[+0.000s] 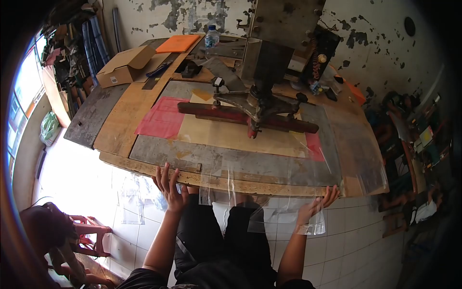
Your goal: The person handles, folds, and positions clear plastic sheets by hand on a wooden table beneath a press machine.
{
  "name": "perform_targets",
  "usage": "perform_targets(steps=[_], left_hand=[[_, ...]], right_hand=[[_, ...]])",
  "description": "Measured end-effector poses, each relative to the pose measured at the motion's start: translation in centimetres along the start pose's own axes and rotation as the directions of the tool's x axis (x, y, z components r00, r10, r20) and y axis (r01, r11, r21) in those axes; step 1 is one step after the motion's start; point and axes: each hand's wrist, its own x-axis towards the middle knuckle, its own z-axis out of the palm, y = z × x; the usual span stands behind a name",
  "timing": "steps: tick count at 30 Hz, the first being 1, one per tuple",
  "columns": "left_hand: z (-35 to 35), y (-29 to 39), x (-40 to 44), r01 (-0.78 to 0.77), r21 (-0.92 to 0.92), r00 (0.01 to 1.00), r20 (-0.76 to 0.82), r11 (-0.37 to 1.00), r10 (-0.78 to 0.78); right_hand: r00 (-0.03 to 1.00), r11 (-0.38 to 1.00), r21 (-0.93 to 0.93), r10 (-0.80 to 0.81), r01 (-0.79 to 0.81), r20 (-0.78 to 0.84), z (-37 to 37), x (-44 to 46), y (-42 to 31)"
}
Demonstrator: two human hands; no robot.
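Aligning clear plastic sheeting at the front of a worktable appears to be the step in hand. The sheeting lies across the wooden front edge and hangs below it, on the near side of the press. The left hand stands open at the edge, fingers spread, with nothing evident in its grasp; the right hand extends its fingers beside the sheeting, its grip indeterminable. The next move seemingly calls for even, fold-free tension.

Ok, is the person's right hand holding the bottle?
No, the right hand is by the front edge of the table, while the bottle stands near its back.
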Motion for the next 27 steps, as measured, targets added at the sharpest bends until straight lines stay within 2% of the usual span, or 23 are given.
perform_targets(steps=[10,15,27], left_hand=[[0.0,-0.3,-0.1,-0.024,0.004,1.000,0.011,1.000,0.024],[0.0,-0.2,0.0,-0.025,0.001,1.000,0.001,1.000,0.025],[0.2,-0.4,-0.1,-0.034,-0.004,0.999,-0.006,0.999,0.034]], right_hand=[[0.999,0.999,0.027,0.033,-0.034,0.029,0.6,-1.3,2.7],[1.000,1.000,0.004,-0.013,0.013,-0.011,-0.1,0.1,-0.3],[1.000,1.000,0.011,0.012,-0.012,-0.006,0.0,-0.1,-0.1]])
